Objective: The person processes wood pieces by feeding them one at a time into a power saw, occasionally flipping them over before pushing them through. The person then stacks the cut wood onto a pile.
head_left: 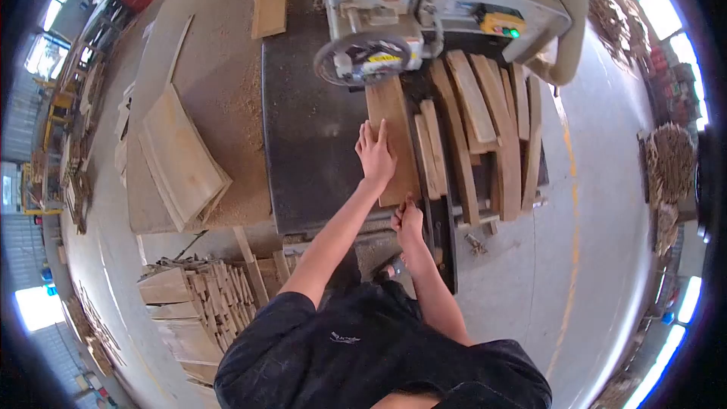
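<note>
A flat wooden board [401, 159] lies on the dark machine table [303, 144], its far end under the saw machine [371, 53]. My left hand [376, 153] rests on top of the board near its left edge, fingers spread and pointing toward the machine. At the board's near end, my right hand [408, 220] is closed, its thumb and fingers pinched on the board's end edge. Just right of the board, two narrow wood strips [432, 148] lie side by side.
Several long wood pieces [485, 129] are stacked right of the strips. Wide boards [182, 155] lie on the brown table [219, 106] at left, with sawdust. A pile of offcuts [197, 303] stands at lower left. A control box [501, 25] with a green light hangs on the machine.
</note>
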`<action>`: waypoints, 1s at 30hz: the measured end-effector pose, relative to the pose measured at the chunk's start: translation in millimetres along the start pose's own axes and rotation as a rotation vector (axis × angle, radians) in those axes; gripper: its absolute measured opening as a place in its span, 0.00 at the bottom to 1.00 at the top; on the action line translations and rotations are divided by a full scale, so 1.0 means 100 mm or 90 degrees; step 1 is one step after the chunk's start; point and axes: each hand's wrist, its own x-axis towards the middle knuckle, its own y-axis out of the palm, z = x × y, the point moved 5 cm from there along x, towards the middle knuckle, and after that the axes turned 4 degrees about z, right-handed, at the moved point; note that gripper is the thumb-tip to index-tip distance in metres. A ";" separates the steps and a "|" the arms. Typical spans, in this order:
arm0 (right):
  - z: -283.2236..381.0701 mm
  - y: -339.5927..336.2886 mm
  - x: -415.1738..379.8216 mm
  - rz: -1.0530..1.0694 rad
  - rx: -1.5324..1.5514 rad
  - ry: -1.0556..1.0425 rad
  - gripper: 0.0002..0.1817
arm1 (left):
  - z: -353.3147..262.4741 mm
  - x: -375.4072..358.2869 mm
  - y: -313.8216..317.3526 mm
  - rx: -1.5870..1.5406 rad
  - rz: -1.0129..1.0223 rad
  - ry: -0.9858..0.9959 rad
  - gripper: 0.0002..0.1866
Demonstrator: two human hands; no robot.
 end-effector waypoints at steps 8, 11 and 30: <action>0.32 0.66 0.32 -0.182 0.026 -0.148 0.27 | 0.83 1.01 -0.52 -0.202 -0.228 -0.023 0.26; 0.49 0.85 0.35 -0.175 0.036 -0.156 0.29 | 1.53 1.87 -1.00 -0.176 -0.379 -0.019 0.26; 1.26 1.84 0.99 -0.113 -0.094 -0.179 0.28 | 2.23 2.26 -1.30 0.215 -0.069 -0.187 0.48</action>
